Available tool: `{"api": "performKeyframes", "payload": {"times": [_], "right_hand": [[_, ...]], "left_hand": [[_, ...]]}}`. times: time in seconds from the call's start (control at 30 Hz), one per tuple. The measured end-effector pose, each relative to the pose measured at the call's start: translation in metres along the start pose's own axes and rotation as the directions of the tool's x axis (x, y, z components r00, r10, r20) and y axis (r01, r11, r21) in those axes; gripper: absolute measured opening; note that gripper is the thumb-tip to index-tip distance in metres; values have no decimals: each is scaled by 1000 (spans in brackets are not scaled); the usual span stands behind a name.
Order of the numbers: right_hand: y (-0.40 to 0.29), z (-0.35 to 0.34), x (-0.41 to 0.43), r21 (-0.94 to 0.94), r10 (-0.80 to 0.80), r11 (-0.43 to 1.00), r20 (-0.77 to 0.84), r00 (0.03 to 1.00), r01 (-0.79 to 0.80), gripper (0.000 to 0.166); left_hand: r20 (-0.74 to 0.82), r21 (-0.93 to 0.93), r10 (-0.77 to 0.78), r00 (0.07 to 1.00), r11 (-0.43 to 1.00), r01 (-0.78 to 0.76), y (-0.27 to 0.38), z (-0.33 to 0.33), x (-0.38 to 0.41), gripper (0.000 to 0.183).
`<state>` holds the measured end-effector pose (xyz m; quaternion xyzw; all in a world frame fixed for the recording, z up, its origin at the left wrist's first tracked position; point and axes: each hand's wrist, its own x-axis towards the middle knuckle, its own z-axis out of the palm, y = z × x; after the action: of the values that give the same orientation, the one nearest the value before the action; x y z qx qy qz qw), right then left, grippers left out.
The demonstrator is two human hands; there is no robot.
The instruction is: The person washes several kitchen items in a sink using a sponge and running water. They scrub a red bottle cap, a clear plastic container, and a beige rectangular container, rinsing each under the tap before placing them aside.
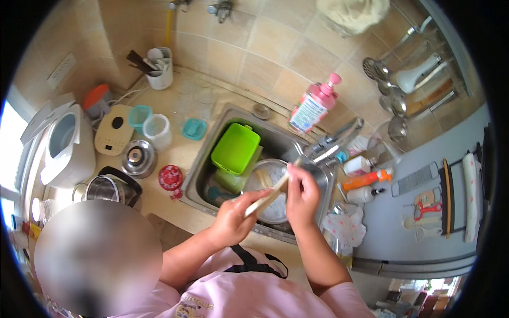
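Observation:
Over the sink, a long pale piece point(274, 194) slants between my hands; whether it is wood or a peeled food stalk, I cannot tell. Its near end is gripped by my left hand point(237, 216), with the thumb along it. My right hand point(304, 194) has its fingers curled at the far end. Below, a round metal pan point(276, 210) holds cloudy liquid and a yellowish piece point(263, 178), and my hands partly cover it. Beside the pan, a bright green plastic basin point(236, 148) stands in the stainless steel sink point(199, 167).
A faucet point(330, 149) reaches over the sink's right side, near a pink pump bottle point(314, 105). Several bottles, an orange one point(364, 180) among them, crowd the right counter. A red round tin point(170, 177), a metal lid point(138, 159) and plastic cups point(156, 129) stand left.

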<state>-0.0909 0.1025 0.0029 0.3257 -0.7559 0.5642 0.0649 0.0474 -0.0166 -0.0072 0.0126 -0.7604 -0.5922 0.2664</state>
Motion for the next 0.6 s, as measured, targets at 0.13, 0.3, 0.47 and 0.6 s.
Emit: {"api": "performKeyframes", "payload": {"times": [0.13, 0.3, 0.47, 0.6], "right_hand": [[20, -2, -17, 149, 9, 989, 91, 996, -22, 19], [74, -59, 0, 79, 141, 987, 24, 990, -143, 34], [84, -79, 2, -177, 26, 984, 180, 983, 6, 33], [96, -89, 4, -281, -4, 957, 225, 974, 69, 37]], "left_hand": [[76, -91, -70, 995, 993, 77, -8, -4, -7, 68], [73, -288, 206, 976, 941, -177, 0, 7, 0, 63], [89, -210, 203, 975, 961, -181, -12, 7, 1, 47], [263, -85, 30, 964, 996, -8, -8, 8, 6, 42]]}}
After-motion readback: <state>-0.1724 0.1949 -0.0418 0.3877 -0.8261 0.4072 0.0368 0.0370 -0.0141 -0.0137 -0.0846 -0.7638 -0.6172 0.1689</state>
